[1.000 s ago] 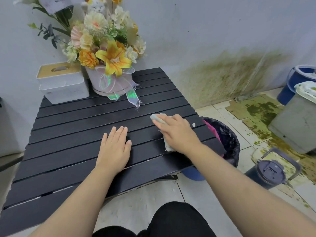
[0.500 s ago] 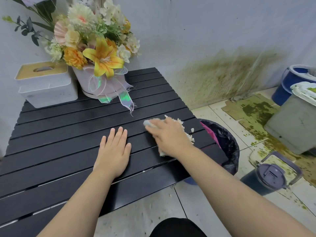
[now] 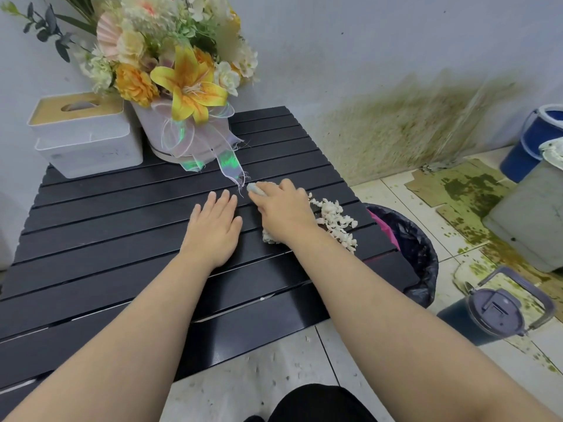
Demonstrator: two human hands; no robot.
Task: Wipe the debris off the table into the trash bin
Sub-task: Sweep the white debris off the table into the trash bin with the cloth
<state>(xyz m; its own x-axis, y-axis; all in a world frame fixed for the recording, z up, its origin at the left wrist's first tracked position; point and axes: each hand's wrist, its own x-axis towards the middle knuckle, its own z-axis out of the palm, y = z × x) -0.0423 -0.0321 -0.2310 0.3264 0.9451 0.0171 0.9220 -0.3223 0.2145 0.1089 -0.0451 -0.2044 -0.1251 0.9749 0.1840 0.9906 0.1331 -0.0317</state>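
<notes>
- The debris (image 3: 335,222), a heap of small white crumbs, lies on the table (image 3: 128,239) near its right edge, just right of the right hand and not yet over the side.
- The crumbs are gathered into one loose pile strung along a few slats; none of them can be seen dropping into the bin.
- The right hand (image 3: 283,210) lies palm down with fingers curled over a pale cloth (image 3: 269,237), pressing it to the slats; a bit of cloth shows at the fingertips and another at the heel of the hand.
- The left hand (image 3: 213,229) rests flat and open on the table just beside the right one, holding nothing; it looks to be steadying the table.
- The bin (image 3: 408,254), lined with a black bag, stands on the floor right under the table's right edge, close below the pile.
- The rest of the dark slats look clean, so I judge the gathering mostly done; what is left is the last push over the right edge into the bin.
- Risk as I see it: crumbs may slip through the gaps between slats or miss the bin, and the floor (image 3: 259,376) below the near edge already carries pale specks.
- At the far left corner stand a tissue box (image 3: 82,135) and flowers (image 3: 182,77), well clear of the wiping.
</notes>
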